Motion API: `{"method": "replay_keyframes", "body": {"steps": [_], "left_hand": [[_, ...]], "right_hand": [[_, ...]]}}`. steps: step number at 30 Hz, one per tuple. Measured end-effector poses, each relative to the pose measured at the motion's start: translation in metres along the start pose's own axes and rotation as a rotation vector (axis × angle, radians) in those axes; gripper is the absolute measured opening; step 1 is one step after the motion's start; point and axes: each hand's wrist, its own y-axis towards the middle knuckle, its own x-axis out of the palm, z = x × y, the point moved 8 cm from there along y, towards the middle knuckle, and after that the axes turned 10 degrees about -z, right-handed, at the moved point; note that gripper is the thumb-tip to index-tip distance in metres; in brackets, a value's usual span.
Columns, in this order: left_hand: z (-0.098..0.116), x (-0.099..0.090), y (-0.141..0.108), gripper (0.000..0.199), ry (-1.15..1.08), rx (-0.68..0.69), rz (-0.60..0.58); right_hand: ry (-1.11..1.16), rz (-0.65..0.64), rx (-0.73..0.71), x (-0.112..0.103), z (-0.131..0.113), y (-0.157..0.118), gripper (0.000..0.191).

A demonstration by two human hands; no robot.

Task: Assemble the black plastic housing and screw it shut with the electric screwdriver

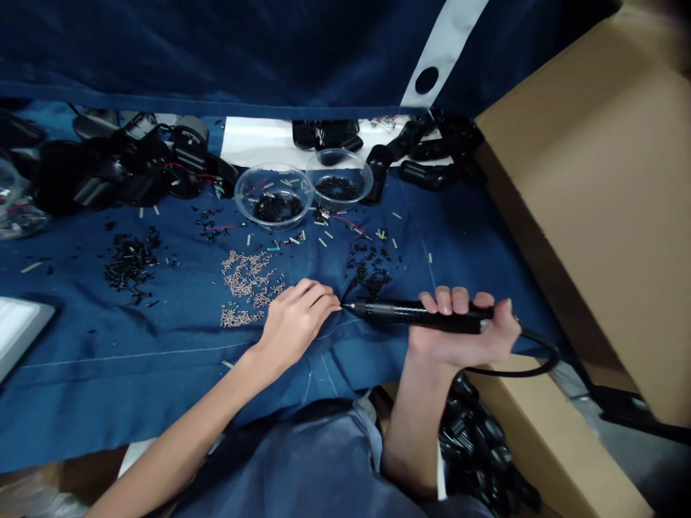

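My right hand (464, 327) is wrapped round a black electric screwdriver (399, 311), which lies level with its tip pointing left. A black cable runs from its rear end. At the tip, the fingers of my left hand (302, 313) are pinched together; whatever is between them is too small to make out. Just left of that hand is a spread of tiny copper-coloured screws (245, 277) on the blue cloth (162, 388). Beyond the screwdriver lie scattered small black parts (370, 270).
Two clear plastic bowls (273, 224) with small black pieces stand farther back. A heap of black parts (129, 266) lies to the left, with black housings and wires (134, 162) behind. A large cardboard box (599, 180) rises at right. Another box holds black parts (480, 446) below.
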Motion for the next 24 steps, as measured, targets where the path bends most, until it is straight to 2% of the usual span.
{"method": "replay_keyframes", "body": {"steps": [4,8,15,18,21,24], "left_hand": [[-0.002,0.005,0.002,0.011,-0.042,-0.019,-0.035],[-0.003,0.006,0.001,0.008,-0.038,-0.041,0.006],[0.014,0.003,-0.003,0.020,0.108,0.113,0.046],[0.016,0.004,-0.003,0.021,0.158,0.132,0.030],[0.012,0.006,-0.003,0.020,0.174,0.084,0.012],[0.011,0.009,-0.004,0.013,0.172,0.039,-0.058]], "right_hand": [[0.036,0.005,0.024,-0.002,0.007,0.000,0.030],[0.062,-0.003,0.042,-0.004,0.010,0.000,0.032],[0.050,-0.016,0.040,-0.007,0.006,-0.002,0.029],[0.078,0.062,0.019,-0.024,-0.007,0.003,0.029],[0.136,0.193,-0.011,-0.057,-0.028,0.013,0.033],[0.141,0.303,0.004,-0.091,-0.047,0.025,0.034]]}}
